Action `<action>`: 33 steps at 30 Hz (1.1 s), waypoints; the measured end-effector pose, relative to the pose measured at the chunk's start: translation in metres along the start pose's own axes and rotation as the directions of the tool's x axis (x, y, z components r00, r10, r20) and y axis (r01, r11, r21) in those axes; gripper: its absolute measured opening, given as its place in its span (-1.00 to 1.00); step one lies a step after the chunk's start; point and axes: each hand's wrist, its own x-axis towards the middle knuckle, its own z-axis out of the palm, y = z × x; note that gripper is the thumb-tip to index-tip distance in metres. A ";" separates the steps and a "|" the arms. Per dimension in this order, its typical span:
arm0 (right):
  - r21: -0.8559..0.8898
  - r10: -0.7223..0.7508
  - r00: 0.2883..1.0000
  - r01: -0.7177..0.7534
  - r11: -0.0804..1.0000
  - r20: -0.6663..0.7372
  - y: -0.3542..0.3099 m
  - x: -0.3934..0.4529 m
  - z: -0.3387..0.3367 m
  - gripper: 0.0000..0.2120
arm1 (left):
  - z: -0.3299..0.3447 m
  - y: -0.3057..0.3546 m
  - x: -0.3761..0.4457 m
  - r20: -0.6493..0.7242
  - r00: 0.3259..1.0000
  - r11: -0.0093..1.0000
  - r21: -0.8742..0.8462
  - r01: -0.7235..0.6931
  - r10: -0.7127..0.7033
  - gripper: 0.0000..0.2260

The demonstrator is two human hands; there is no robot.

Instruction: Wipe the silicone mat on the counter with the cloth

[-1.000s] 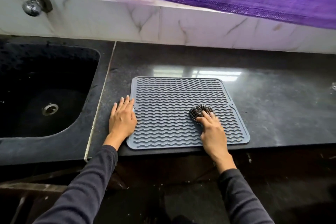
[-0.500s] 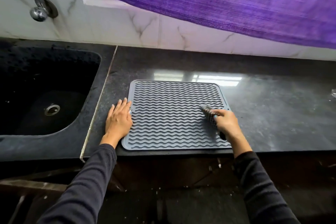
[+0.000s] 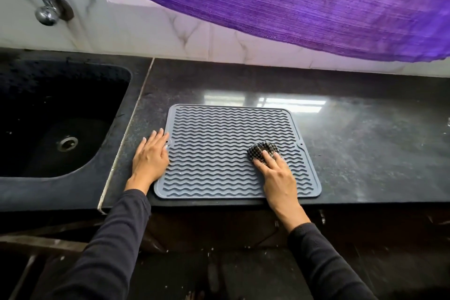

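A grey silicone mat (image 3: pixel 219 143) with wavy ridges lies flat on the dark stone counter (image 3: pixel 365 143), close to its front edge. My right hand (image 3: pixel 276 174) presses a small bunched black-and-white checked cloth (image 3: pixel 261 151) onto the right half of the mat, fingers on top of the cloth. My left hand (image 3: pixel 151 158) lies flat with fingers together on the counter at the mat's left edge, its fingertips touching the rim.
A black sink (image 3: pixel 56 119) with a drain sits left of the counter, under a metal tap (image 3: pixel 46 11) on the marble wall. A purple curtain (image 3: pixel 292 0) hangs over the back of the counter.
My right hand has swept with the cloth from the mat's right edge back toward its middle. My left hand has stayed at the left edge.
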 end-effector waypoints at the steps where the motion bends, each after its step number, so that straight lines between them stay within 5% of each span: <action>1: -0.006 0.029 1.000 -0.029 1.000 -0.002 0.006 -0.001 -0.001 -0.53 | 0.000 0.000 0.000 -0.005 1.000 1.000 0.003 0.005 -0.005 -0.58; 6: 0.053 0.306 0.944 -0.314 0.948 0.123 0.049 0.005 -0.023 -0.56 | 0.000 0.002 -0.002 -0.010 1.000 1.000 0.001 0.009 -0.009 -0.58; 9: 0.450 0.632 0.739 -0.658 0.604 0.232 0.065 0.029 -0.049 -0.55 | 0.000 0.002 0.000 -0.003 1.000 1.000 -0.008 0.022 -0.022 -0.58; 11: 0.621 0.712 0.673 -0.649 0.439 0.200 0.057 0.043 -0.054 -0.56 | -0.003 0.005 0.002 0.000 0.999 0.998 -0.038 0.048 -0.048 -0.59; 13: 0.619 0.640 0.762 -0.550 0.561 0.097 0.029 0.048 -0.053 -0.57 | -0.004 0.011 0.004 0.007 0.997 0.997 -0.023 0.076 -0.075 -0.59; 16: 0.462 0.299 0.954 -0.276 0.843 0.025 -0.012 0.034 -0.026 -0.59 | 0.000 0.016 -0.001 0.012 0.997 0.992 0.097 0.081 -0.082 -0.56; 19: 0.135 0.093 0.996 -0.094 0.986 0.013 -0.014 0.015 0.008 -0.56 | 0.001 0.014 -0.002 0.004 0.997 0.990 0.115 0.077 -0.078 -0.57; 29: 0.035 0.366 0.928 -0.368 0.929 0.066 0.042 0.018 -0.012 -0.67 | 0.000 0.012 -0.003 0.013 0.995 0.991 0.087 0.098 -0.100 -0.58; 33: 0.328 0.689 0.694 -0.713 0.620 0.207 0.073 0.037 -0.046 -0.67 | 0.000 0.015 -0.005 0.004 0.995 0.991 0.091 0.099 -0.100 -0.57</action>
